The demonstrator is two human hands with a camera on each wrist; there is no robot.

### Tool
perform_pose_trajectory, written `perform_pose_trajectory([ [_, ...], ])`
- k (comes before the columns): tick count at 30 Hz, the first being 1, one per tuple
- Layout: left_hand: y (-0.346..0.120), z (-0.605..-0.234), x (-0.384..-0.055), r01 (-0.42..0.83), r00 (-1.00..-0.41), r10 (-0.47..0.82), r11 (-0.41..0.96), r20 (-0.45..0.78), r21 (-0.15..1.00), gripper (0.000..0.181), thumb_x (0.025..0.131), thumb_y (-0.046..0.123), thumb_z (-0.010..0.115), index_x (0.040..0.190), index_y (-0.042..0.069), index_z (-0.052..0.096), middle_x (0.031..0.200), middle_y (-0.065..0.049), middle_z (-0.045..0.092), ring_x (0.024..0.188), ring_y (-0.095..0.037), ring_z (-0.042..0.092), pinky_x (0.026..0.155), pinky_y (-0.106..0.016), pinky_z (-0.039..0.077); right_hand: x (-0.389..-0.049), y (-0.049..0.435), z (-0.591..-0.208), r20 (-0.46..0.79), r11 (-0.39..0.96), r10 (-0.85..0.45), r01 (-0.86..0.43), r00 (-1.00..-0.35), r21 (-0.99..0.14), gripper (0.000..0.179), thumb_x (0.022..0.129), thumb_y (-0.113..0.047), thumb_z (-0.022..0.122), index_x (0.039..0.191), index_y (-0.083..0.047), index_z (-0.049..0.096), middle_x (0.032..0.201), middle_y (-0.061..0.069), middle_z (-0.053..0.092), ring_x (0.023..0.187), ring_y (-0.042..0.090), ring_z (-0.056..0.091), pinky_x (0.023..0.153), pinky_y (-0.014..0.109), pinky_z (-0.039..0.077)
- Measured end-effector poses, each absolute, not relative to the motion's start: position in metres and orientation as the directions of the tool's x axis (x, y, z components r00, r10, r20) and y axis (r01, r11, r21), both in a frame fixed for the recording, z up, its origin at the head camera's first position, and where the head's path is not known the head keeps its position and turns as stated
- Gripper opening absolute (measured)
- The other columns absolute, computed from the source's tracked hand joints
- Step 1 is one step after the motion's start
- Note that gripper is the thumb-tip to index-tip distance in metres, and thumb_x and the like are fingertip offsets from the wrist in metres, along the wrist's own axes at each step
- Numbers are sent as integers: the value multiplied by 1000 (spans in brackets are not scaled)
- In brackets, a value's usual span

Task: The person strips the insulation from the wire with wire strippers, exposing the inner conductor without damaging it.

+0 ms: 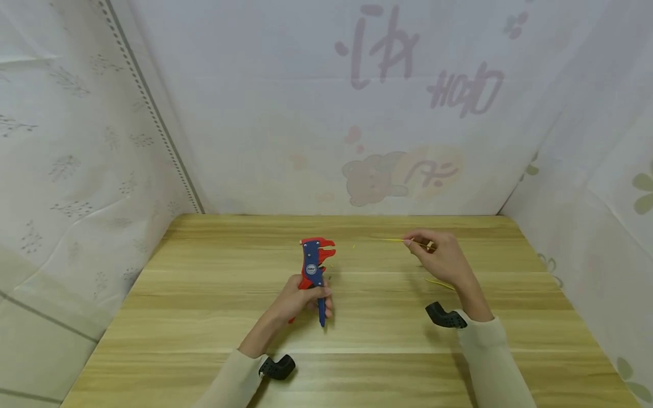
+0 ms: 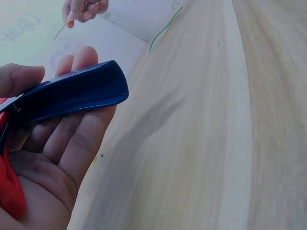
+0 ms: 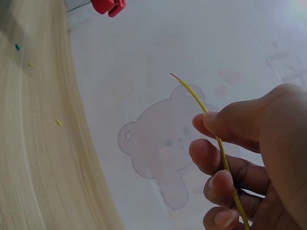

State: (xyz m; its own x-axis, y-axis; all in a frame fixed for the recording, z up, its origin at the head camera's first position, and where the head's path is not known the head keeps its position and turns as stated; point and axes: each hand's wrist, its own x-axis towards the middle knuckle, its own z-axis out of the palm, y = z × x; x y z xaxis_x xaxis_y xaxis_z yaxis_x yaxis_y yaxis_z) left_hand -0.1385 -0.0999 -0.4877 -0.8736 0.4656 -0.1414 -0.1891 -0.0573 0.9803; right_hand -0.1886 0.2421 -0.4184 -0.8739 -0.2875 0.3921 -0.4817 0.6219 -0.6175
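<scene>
My left hand (image 1: 288, 301) holds a red and blue wire stripper (image 1: 312, 258) by its handles, its jaws up and facing right. In the left wrist view, the thumb lies over the blue handle (image 2: 76, 93) and the fingers pass beneath it. Off to the right, my right hand (image 1: 442, 258) pinches a yellow wire (image 3: 191, 92) between thumb and fingers, above the table. A short bare copper end (image 3: 174, 75) sticks out of the wire's insulation. The wire's tip points left toward the stripper and stands apart from it.
Below my right hand, a yellow wire (image 1: 440, 283) lies on the wooden table (image 1: 377, 334), with a green wire (image 2: 164, 31) beside it. Small yellow (image 3: 58, 122) and green (image 3: 17, 47) insulation scraps lie near the stripper. Printed cloth (image 1: 275, 113) hangs behind and at the sides.
</scene>
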Motion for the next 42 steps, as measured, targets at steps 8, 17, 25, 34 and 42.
perform_pose_trajectory([
  [8, -110, -490, -136, -194, -883, 444, -44, -155, 980, 30, 101, 8, 60, 116, -16, 50, 82, -9, 76, 75, -25, 78, 75, -42, 65, -190, 250, -419, 365, 654, -250, -435, -897, -619, 12, 100, -17, 67, 107, -15, 77, 79, -2, 70, 61, 11, 52, 55, 23, 45],
  [17, -119, -492, -135, -198, -892, 421, -35, -165, 980, 38, 101, 10, 60, 123, -17, 47, 84, -9, 77, 75, -25, 78, 72, -41, 65, -191, 256, -417, 337, 694, -211, -383, -918, -609, 15, 102, -22, 65, 108, -17, 77, 82, 0, 71, 69, 13, 56, 53, 24, 42],
  [25, -129, -494, -132, -202, -909, 370, 10, -191, 979, 35, 102, 12, 60, 123, -14, 49, 85, -11, 78, 74, -25, 78, 64, -34, 64, -194, 262, -421, 320, 702, -194, -359, -928, -616, 15, 102, -24, 65, 109, -19, 77, 86, 1, 73, 74, 13, 58, 54, 25, 44],
  [34, -139, -493, -129, -200, -929, 300, 80, -215, 976, 36, 98, 19, 68, 115, -11, 60, 93, -21, 76, 80, -29, 78, 62, -34, 64, -201, 272, -433, 320, 708, -171, -342, -932, -618, 16, 102, -25, 65, 110, -18, 77, 90, 6, 76, 77, 12, 60, 57, 25, 45],
  [42, -141, -494, -130, -205, -953, 184, 186, -239, 961, 35, 97, 26, 70, 104, -8, 65, 73, -14, 72, 64, -23, 74, 58, -37, 63, -203, 277, -438, 325, 711, -163, -339, -932, -616, 18, 101, -23, 66, 110, -12, 77, 91, 7, 77, 77, 11, 60, 60, 24, 47],
])
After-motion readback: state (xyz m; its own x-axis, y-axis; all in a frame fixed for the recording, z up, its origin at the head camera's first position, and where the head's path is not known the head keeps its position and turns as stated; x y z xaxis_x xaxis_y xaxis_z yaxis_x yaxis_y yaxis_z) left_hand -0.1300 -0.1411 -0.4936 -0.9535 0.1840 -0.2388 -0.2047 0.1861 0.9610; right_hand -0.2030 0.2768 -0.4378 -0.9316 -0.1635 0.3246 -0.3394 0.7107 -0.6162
